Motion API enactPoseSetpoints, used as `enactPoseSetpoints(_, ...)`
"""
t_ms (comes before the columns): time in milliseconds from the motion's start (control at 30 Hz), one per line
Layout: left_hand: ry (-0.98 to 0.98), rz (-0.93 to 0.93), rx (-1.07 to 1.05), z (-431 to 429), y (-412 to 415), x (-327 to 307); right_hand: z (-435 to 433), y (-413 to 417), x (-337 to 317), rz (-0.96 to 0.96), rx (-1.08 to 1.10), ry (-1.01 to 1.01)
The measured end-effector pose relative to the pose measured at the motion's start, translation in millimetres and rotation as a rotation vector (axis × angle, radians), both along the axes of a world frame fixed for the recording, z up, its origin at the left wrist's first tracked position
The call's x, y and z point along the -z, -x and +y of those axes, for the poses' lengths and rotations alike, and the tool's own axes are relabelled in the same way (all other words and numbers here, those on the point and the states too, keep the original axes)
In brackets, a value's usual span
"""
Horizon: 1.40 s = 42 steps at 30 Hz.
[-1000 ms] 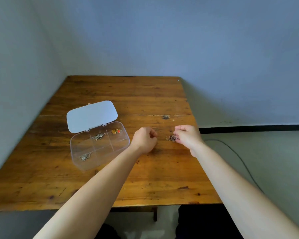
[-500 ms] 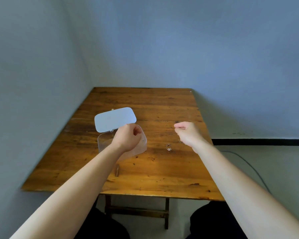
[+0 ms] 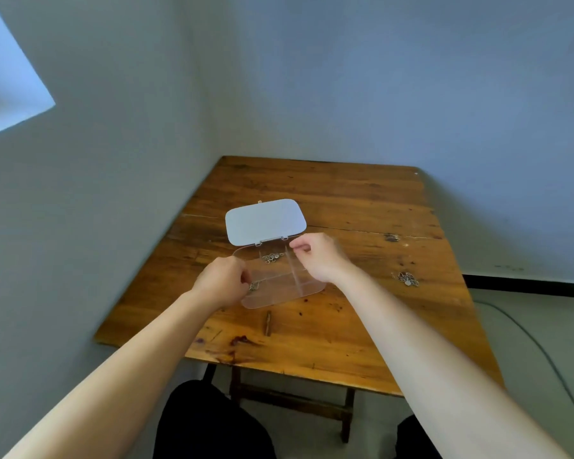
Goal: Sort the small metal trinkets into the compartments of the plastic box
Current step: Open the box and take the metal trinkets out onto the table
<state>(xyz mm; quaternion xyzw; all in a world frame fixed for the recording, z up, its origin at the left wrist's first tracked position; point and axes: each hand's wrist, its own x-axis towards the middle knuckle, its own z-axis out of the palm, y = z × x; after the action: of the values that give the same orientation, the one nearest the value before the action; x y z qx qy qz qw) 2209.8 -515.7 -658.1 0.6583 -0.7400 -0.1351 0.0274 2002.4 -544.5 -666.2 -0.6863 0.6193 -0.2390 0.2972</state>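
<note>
The clear plastic box lies on the table with its white lid folded back. Several small metal rings lie in a back compartment. My left hand hovers over the box's front left corner, fingers pinched on a small metal trinket. My right hand is above the back right compartment with thumb and forefinger pinched together. Whether anything is between them is too small to tell. A loose heap of metal trinkets lies on the table to the right of the box.
The wooden table stands in a corner, with walls on its left and far sides. A dark spot sits near the plank seam. A small brown stick lies in front of the box. A cable runs across the floor on the right.
Both hands have left the trinket heap and moved left over the box, fingers staying pinched. The camera has swung left and tilted up.
</note>
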Motion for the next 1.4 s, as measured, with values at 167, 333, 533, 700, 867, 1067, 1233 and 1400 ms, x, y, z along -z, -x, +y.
enactPoseSetpoints(167, 0.019, -0.167, 0.046, -8, 2, 2, -16, -37, 13, 0.327, -0.231, 0.055)
enactPoseSetpoints(333, 0.004, -0.343, 0.079, -11, 12, 9, -30, -54, 16, 0.559, -0.352, 0.047)
enactPoseSetpoints(533, -0.016, -0.356, 0.035, -16, 16, 16, -41, -56, 15, 0.599, -0.323, 0.02)
enactPoseSetpoints(700, 0.013, -0.34, -0.022, -19, 17, 19, -43, -64, 15, 0.583, -0.269, 0.036)
enactPoseSetpoints(867, 0.08, -0.312, -0.041, -18, 15, 25, -45, -67, 19, 0.524, -0.205, 0.038)
enactPoseSetpoints(1067, -0.057, -0.111, -0.016, -25, 3, 20, -45, -55, 23, 0.328, -0.173, -0.01)
enactPoseSetpoints(1233, -0.001, 0.079, -0.014, -21, -6, 14, -37, -28, 15, -0.064, 0.006, 0.02)
enactPoseSetpoints(1400, 0.249, 0.328, 0.002, -12, 6, -2, -17, 7, -5, -0.295, 0.115, 0.098)
